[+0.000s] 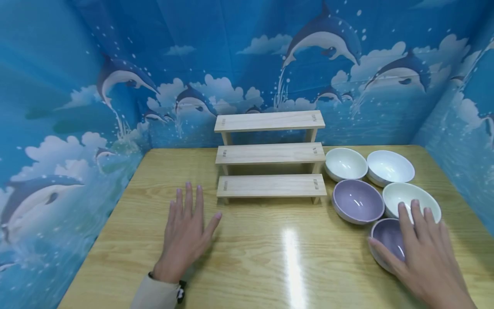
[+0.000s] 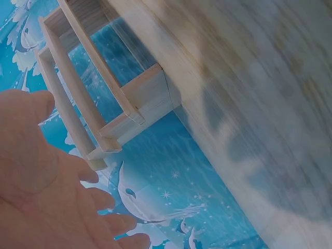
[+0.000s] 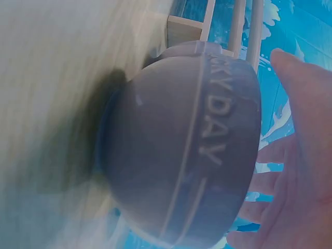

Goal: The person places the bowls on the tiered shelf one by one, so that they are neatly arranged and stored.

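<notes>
Over the front right of the table, my right hand (image 1: 428,253) hovers with spread fingers above a purple bowl (image 1: 387,240), partly hiding it. In the right wrist view that bowl (image 3: 176,145) shows raised lettering on its side, and the hand (image 3: 295,171) is just beyond its rim. Behind it stand another purple bowl (image 1: 358,201), a pale green-white bowl (image 1: 409,195) and two more whitish bowls, one left (image 1: 346,164) and one right (image 1: 390,167). On the left, my left hand (image 1: 187,238) is held flat above the table, fingers spread, holding nothing.
A three-step wooden stand (image 1: 270,186) occupies the back middle of the table (image 1: 251,257), immediately left of the bowls. Blue dolphin-printed cloth (image 1: 231,56) hangs behind and along both sides.
</notes>
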`<state>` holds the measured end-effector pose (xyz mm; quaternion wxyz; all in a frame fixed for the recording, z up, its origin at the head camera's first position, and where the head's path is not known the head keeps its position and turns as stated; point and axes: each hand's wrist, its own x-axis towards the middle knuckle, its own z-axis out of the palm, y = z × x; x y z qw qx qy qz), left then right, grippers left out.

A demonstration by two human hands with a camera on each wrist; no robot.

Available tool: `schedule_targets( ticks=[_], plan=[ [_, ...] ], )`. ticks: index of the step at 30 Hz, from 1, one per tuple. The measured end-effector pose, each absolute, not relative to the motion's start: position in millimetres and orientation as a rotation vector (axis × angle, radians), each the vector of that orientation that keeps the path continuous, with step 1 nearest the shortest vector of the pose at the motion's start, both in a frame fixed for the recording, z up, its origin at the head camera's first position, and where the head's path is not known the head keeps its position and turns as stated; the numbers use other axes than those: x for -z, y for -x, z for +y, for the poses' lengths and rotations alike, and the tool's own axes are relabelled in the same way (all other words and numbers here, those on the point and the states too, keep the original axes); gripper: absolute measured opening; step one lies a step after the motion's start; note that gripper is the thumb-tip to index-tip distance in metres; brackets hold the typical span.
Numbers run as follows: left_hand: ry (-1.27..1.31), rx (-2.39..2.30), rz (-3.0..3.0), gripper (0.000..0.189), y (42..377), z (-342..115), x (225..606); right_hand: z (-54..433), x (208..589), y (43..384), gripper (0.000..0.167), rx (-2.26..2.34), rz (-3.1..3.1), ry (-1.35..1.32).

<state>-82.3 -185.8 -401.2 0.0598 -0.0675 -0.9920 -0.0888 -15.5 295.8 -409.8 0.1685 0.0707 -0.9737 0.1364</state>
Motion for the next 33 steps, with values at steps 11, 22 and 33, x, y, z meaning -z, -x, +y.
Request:
schedule_targets(
  ticks=[11, 22, 33],
  plan=[
    [0.264, 0.317, -3.015, 0.087, 91.4, -183.0, 402.0, 304.1, 425.0, 4.4, 0.117, -0.483, -2.732, -0.131],
    [0.382, 0.298, -3.024, 0.086, 104.0, -178.0, 401.8, 305.8, 436.8, -5.9, 0.130, -0.555, -2.658, -0.140],
    [0.423, 0.353, -3.055, 0.085, 115.5, -170.5, 405.6, 303.0, 442.0, -16.5, 0.126, -0.728, -2.725, 0.133]
  ],
)
